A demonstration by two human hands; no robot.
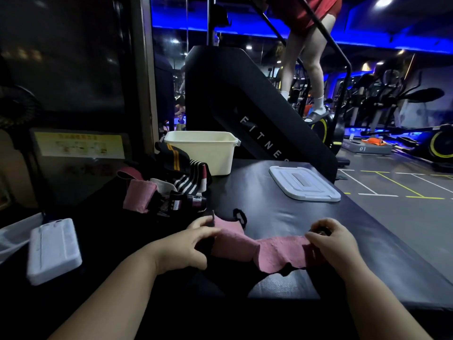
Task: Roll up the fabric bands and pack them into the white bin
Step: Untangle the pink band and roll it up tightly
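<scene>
The band's (259, 249) right end is buried under the right hand (333, 244); rolled or not, I can't tell. The bin's (203, 153) wall hides its inside. The sign's (78, 143) print is too blurred to read.

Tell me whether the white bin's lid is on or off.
Off. The white bin is open-topped; the lid lies flat on the table, apart.
</scene>
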